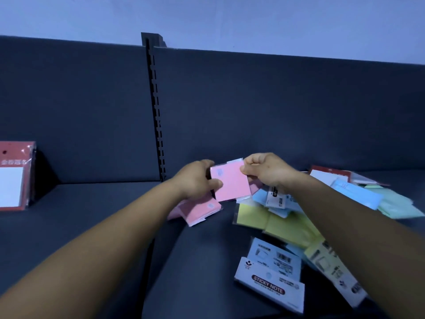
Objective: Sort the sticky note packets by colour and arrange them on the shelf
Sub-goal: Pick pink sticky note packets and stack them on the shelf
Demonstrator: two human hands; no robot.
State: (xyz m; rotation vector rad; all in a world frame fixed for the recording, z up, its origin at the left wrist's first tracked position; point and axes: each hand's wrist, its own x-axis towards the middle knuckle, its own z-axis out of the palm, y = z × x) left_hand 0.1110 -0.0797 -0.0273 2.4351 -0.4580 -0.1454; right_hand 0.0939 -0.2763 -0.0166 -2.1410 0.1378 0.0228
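**Pink packet held up over a dark shelf**

Head view: a dark grey shelf (pixel 92 215) runs across the frame, backed by a dark panel of the same tone and split by an upright slotted post (pixel 157 116). Above the panel the wall is pale and plain. The light is dim and bluish.

Both hands meet over the middle of the shelf, just right of the post. The left hand (pixel 197 180) grips the pink packet (pixel 230 183) at its left edge, thumb on the face and fingers curled behind. The right hand (pixel 264 171) pinches the packet's upper right corner, its fingers clenched on the wrapper. The packet is held clear of the shelf, its flat face toward the camera, nearly square, its top tipped slightly to the left — a white flap shows at its top edge.

Below the left hand a small pile of pink packets (pixel 200 209) lies flat on the shelf; two can be made out, perhaps more under the arm.

To the right lies a loose heap: at least two yellow packets (pixel 271 222), several light blue packets (pixel 354 192) — about three show — and one or two green packets (pixel 395 203) at the far right. The exact count is unclear, as they overlap and the right arm covers part of them. Nearest the camera a blue packet marked "STICKY NOTE" (pixel 269 284) lies label up, beside a pale yellow one.

At the far left one red-framed pack (pixel 13 176) stands upright against the back panel. Another red-edged pack (pixel 331 174) lies behind the heap.
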